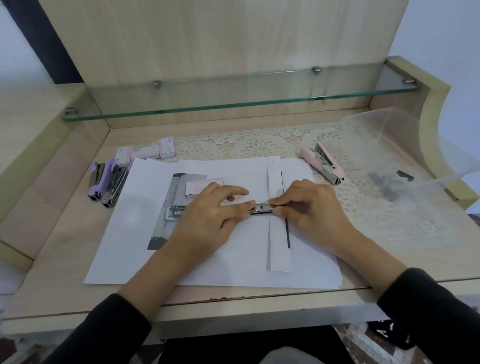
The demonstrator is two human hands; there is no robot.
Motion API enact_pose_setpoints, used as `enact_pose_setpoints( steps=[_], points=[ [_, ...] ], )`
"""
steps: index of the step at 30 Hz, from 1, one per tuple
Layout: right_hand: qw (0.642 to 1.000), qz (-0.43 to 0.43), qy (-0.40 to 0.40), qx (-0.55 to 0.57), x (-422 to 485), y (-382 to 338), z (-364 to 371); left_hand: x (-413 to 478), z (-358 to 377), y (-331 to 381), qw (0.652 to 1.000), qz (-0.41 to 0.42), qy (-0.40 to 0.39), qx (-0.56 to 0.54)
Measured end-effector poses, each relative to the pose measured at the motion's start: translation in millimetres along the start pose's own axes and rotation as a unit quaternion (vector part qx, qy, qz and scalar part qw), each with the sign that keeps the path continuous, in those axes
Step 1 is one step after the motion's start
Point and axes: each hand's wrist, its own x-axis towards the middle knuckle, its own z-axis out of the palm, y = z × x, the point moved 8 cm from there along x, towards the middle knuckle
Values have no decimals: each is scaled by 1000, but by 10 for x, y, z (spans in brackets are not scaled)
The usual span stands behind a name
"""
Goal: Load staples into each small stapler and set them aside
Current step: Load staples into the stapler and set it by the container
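- Fingers [273, 201] of the right hand [312, 208] and the left hand [210, 211] pinch the metal stapler [261, 209] from both ends, over the middle of the paper [141, 231].
- Its long axis runs left to right; the nose end is hidden.
- Probably mid-load: the pink stapler [323, 163] gapes open beyond the paper's far right corner. The purple staplers [105, 181] lie off its left edge; I cannot tell whether they are loaded.

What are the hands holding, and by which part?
A small metal piece, probably a stapler's. The left hand pinches its left end, the right hand its right end.
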Motion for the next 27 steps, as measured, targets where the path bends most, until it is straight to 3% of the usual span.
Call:
enact_pose_setpoints(
  steps=[15, 22, 27],
  points=[
    [1000, 8, -21, -15, -21, -52, 17, -98, -178, -17, 997, -25, -47, 50],
    [999, 9, -37, -24, -36, -105, 17, -442, -682, -548, 981, -167, -71, 74],
    [997, 44, -51, -49, -10, -92, 40, -442, -771, -600, 964, -256, -44, -57]
  ],
)
